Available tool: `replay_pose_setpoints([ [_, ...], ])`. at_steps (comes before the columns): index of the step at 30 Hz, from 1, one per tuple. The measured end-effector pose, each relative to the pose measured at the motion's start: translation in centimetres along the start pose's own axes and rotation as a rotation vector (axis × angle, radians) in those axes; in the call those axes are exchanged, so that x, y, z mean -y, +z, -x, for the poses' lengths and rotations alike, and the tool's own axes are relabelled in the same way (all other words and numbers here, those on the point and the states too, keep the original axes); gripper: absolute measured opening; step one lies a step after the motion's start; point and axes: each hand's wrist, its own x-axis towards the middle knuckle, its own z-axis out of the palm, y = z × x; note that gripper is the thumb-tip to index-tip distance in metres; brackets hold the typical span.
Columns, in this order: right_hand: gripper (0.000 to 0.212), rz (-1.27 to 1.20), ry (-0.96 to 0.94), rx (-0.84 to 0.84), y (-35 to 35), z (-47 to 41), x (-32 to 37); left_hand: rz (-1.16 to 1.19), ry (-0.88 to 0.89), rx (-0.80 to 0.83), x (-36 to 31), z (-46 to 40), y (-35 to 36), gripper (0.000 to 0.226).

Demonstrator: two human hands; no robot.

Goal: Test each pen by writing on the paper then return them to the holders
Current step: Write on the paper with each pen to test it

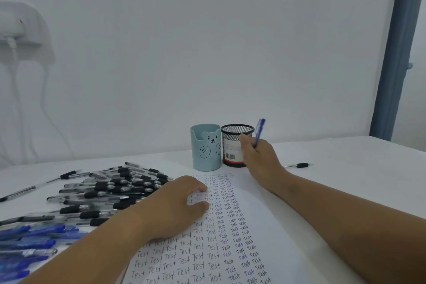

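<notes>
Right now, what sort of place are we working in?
Probably a plain desk against a wall in a home or office room. A white table carries two pen holders, heaps of pens and a sheet of paper filled with "Test".

Left hand (175, 205): palm down, fingers spread, resting flat | left forearm: enters from lower left, extended forward | right hand (260, 157): raised, fingers closed around a pen held near upright | right forearm: enters from lower right, extended forward-left
</notes>
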Motion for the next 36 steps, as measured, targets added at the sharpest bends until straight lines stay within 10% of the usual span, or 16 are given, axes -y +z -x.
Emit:
replay_pose_setpoints([
  [10,0.018,0.265,-0.388,0.004,0.1,1.5,0.9,0.017,0.008,0.012,-0.1,0.3,0.0,0.045],
  [27,0.017,0.059,-0.316,0.149,-0.4,2.5,1.3,0.023,-0.015,0.025,-0.4,0.2,-0.1,0.046],
  [36,0.005,0.575,-0.262,0.399,-7.7,1.7,2.1,-0.004,-0.006,0.062,-0.5,0.1,0.5,0.052],
])
